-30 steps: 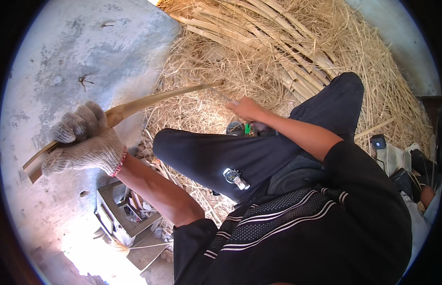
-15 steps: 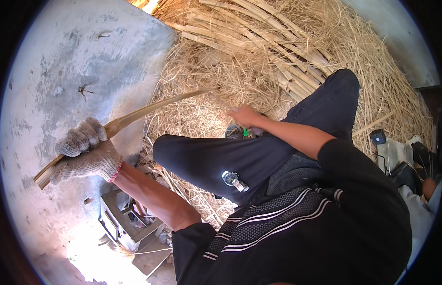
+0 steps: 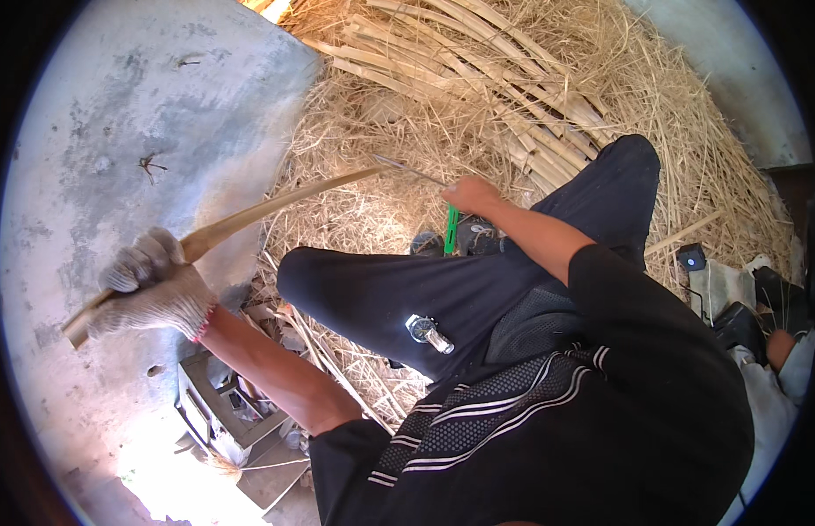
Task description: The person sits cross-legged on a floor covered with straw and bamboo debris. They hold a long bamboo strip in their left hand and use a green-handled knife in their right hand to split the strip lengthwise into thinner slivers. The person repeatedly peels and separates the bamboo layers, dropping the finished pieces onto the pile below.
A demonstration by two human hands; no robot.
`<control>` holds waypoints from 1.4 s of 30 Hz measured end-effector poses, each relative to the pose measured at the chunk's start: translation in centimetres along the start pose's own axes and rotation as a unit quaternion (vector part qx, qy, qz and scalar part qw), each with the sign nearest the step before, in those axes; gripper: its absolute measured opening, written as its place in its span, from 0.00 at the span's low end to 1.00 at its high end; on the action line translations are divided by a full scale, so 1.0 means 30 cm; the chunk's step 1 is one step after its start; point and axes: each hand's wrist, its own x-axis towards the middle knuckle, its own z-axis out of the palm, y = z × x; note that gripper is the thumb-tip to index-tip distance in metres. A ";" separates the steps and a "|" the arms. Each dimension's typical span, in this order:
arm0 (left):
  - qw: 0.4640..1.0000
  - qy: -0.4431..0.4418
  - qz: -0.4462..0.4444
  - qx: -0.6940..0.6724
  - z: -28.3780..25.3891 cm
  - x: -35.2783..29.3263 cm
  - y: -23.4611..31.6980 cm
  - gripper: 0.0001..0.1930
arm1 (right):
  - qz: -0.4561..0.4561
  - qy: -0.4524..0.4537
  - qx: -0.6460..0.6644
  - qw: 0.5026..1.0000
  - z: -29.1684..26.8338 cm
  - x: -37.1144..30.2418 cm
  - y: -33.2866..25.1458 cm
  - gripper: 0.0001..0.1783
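Observation:
My left hand (image 3: 155, 290), in a white knit glove, grips the thick end of a long pale cane stalk (image 3: 276, 208) that slants up to the right over the straw. My bare right hand (image 3: 470, 195) is closed on a knife (image 3: 411, 169) with a thin blade, its tip meeting the far end of the stalk. A green strap (image 3: 450, 230) hangs below that hand. My dark-trousered knee (image 3: 337, 285) lies between the two hands.
A bundle of peeled cane stalks (image 3: 477, 70) rests on a heap of dry straw (image 3: 705, 149). A grey concrete floor (image 3: 118, 114) lies to the left. A small metal box (image 3: 219, 408) sits under my left arm. A watch (image 3: 423, 330) lies on my thigh. Bags and another person's arm (image 3: 780, 346) are at the right.
The view has tilted so the stalk and both hands sit a little lower in frame. My right hand has drawn the knife toward the stalk's far end.

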 end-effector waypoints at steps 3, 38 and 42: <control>0.998 -0.007 0.007 -0.055 -0.030 -0.021 -0.021 0.37 | -0.010 0.059 0.014 0.998 -0.039 0.004 0.017 0.34; 0.944 0.305 0.035 0.122 0.136 -0.166 0.090 0.28 | 0.027 -0.075 0.136 0.988 0.042 0.017 -0.009 0.36; 0.973 0.192 0.063 0.108 0.129 -0.163 0.069 0.34 | -0.032 -0.034 0.071 0.996 -0.019 -0.009 -0.028 0.36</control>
